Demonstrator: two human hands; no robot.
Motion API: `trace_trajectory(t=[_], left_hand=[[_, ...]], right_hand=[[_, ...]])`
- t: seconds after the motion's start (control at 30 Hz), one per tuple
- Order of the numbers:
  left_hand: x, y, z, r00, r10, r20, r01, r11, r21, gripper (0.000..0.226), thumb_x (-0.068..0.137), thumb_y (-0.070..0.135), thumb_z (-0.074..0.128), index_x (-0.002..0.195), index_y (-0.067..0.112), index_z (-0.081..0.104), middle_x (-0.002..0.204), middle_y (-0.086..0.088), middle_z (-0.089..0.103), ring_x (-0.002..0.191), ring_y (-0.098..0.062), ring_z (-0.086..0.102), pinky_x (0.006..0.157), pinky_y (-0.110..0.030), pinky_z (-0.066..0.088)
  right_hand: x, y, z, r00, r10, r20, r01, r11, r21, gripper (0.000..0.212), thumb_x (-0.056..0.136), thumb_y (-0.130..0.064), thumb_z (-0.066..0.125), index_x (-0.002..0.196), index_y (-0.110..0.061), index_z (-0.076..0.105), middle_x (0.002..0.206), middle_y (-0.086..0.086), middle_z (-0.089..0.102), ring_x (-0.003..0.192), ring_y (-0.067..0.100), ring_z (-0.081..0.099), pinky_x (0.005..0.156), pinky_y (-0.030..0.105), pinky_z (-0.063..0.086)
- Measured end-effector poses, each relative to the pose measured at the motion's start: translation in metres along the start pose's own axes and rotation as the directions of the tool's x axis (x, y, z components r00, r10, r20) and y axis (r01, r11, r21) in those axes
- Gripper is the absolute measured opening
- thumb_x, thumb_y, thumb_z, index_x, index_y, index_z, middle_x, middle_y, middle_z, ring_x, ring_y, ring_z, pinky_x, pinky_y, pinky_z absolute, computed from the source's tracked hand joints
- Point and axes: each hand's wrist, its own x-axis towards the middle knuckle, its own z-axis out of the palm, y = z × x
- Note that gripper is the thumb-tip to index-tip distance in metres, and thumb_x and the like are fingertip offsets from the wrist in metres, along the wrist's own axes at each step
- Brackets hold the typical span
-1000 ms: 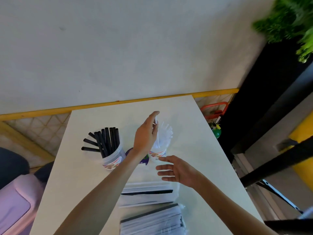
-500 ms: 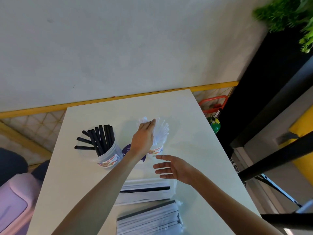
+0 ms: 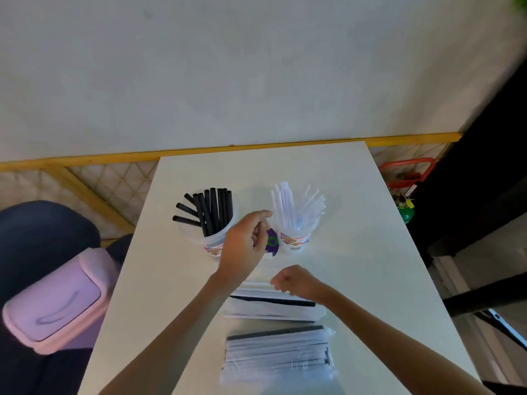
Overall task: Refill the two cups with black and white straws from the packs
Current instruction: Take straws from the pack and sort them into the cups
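A clear cup of black straws [image 3: 211, 243] stands left of a clear cup of white straws [image 3: 295, 241] on the white table [image 3: 356, 266]. My left hand [image 3: 245, 245] hovers between the two cups, fingers loosely curled and apart, holding nothing. My right hand [image 3: 296, 282] is curled into a loose fist over the far edge of the nearer straw pack [image 3: 273, 310], which shows one black straw among white ones. I see nothing in its fingers. A second pack of wrapped straws [image 3: 276, 356] lies closer to me.
A small purple object [image 3: 272, 243] sits between the cups, partly behind my left hand. A pink bin [image 3: 54, 306] stands left of the table. On the floor to the right are a red frame [image 3: 407, 169] and a green item [image 3: 406, 213]. A wall lies beyond the table's far edge.
My left hand has dropped from the white straws' tops and pulled back left, between the cups. My right hand has closed from flat open fingers into a fist over the pack.
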Motion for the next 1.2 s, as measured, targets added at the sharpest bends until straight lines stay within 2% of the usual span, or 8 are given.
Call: trace_trajectory(t=[0.03, 0.1, 0.17, 0.4, 0.6, 0.8, 1.03, 1.2], left_hand=[[-0.010, -0.004, -0.005, 1.000, -0.023, -0.003, 0.023, 1.000, 0.009, 0.031, 0.088, 0.021, 0.044, 0.109, 0.009, 0.064, 0.080, -0.002, 0.065, 0.064, -0.016, 0.059, 0.060, -0.033, 0.052], [-0.028, -0.012, -0.013, 0.998, -0.062, 0.003, 0.062, 0.997, 0.050, 0.035, 0.088, 0.031, 0.042, 0.105, 0.011, 0.066, 0.076, -0.002, 0.066, 0.063, -0.016, 0.060, 0.059, -0.036, 0.052], [-0.045, -0.019, -0.019, 0.994, -0.103, 0.036, 0.100, 0.992, 0.081, 0.032, 0.089, 0.031, 0.043, 0.101, 0.013, 0.067, 0.073, 0.002, 0.066, 0.061, -0.016, 0.060, 0.057, -0.038, 0.052], [-0.077, -0.038, -0.023, 0.953, -0.287, 0.099, 0.271, 0.951, 0.145, 0.021, 0.086, 0.019, 0.050, 0.096, 0.016, 0.067, 0.072, 0.022, 0.060, 0.063, -0.013, 0.062, 0.064, -0.035, 0.053], [-0.086, -0.047, -0.026, 0.934, -0.341, 0.104, 0.327, 0.936, 0.133, 0.018, 0.086, 0.017, 0.052, 0.095, 0.020, 0.067, 0.071, 0.009, 0.065, 0.061, -0.015, 0.061, 0.062, -0.037, 0.052], [-0.085, -0.052, -0.032, 0.932, -0.353, 0.088, 0.338, 0.929, 0.151, 0.017, 0.088, 0.009, 0.055, 0.095, 0.016, 0.068, 0.073, 0.024, 0.060, 0.066, -0.010, 0.061, 0.066, -0.031, 0.053], [-0.086, -0.055, -0.034, 0.926, -0.366, 0.088, 0.350, 0.924, 0.157, 0.017, 0.087, 0.006, 0.055, 0.095, 0.014, 0.068, 0.069, 0.026, 0.058, 0.066, -0.006, 0.060, 0.066, -0.025, 0.051], [-0.086, -0.054, -0.036, 0.921, -0.381, 0.085, 0.363, 0.916, 0.170, 0.017, 0.087, 0.006, 0.056, 0.094, 0.015, 0.068, 0.067, 0.026, 0.057, 0.066, -0.001, 0.058, 0.065, -0.014, 0.046]], right_hand=[[0.004, 0.001, 0.005, 1.000, -0.025, 0.015, 0.027, 0.984, -0.175, 0.026, 0.094, -0.009, 0.045, 0.084, -0.014, 0.068, 0.099, 0.007, 0.067, 0.088, 0.018, 0.057, 0.089, 0.027, 0.047], [0.014, 0.004, 0.014, 0.996, -0.088, 0.019, 0.088, 0.909, -0.408, 0.027, 0.094, -0.010, 0.045, 0.111, -0.010, 0.066, 0.121, 0.008, 0.061, 0.115, 0.023, 0.053, 0.100, 0.026, 0.037], [0.022, 0.010, 0.021, 0.994, -0.111, -0.003, 0.096, 0.876, -0.472, 0.033, 0.090, -0.010, 0.052, 0.123, -0.013, 0.058, 0.130, 0.005, 0.055, 0.122, 0.021, 0.048, 0.100, 0.025, 0.036], [0.038, 0.020, 0.034, 0.989, -0.145, 0.026, 0.125, 0.738, -0.663, 0.047, 0.089, -0.026, 0.061, 0.132, -0.017, 0.044, 0.135, 0.007, 0.042, 0.127, 0.023, 0.040, 0.102, 0.032, 0.036], [0.042, 0.022, 0.039, 0.987, -0.159, 0.022, 0.127, 0.693, -0.709, 0.056, 0.089, -0.026, 0.061, 0.138, -0.014, 0.036, 0.137, 0.010, 0.040, 0.127, 0.026, 0.040, 0.103, 0.035, 0.035], [0.047, 0.024, 0.036, 0.985, -0.168, 0.033, 0.142, 0.688, -0.712, 0.048, 0.089, -0.024, 0.059, 0.132, -0.011, 0.043, 0.132, 0.011, 0.045, 0.122, 0.026, 0.043, 0.098, 0.032, 0.037], [0.049, 0.022, 0.040, 0.987, -0.149, 0.057, 0.139, 0.626, -0.767, 0.047, 0.089, -0.024, 0.060, 0.129, -0.009, 0.042, 0.132, 0.011, 0.044, 0.123, 0.027, 0.042, 0.099, 0.035, 0.037], [0.050, 0.022, 0.043, 0.990, -0.132, 0.038, 0.112, 0.614, -0.782, 0.042, 0.090, -0.020, 0.056, 0.127, -0.007, 0.044, 0.131, 0.013, 0.045, 0.120, 0.028, 0.045, 0.096, 0.034, 0.039]])
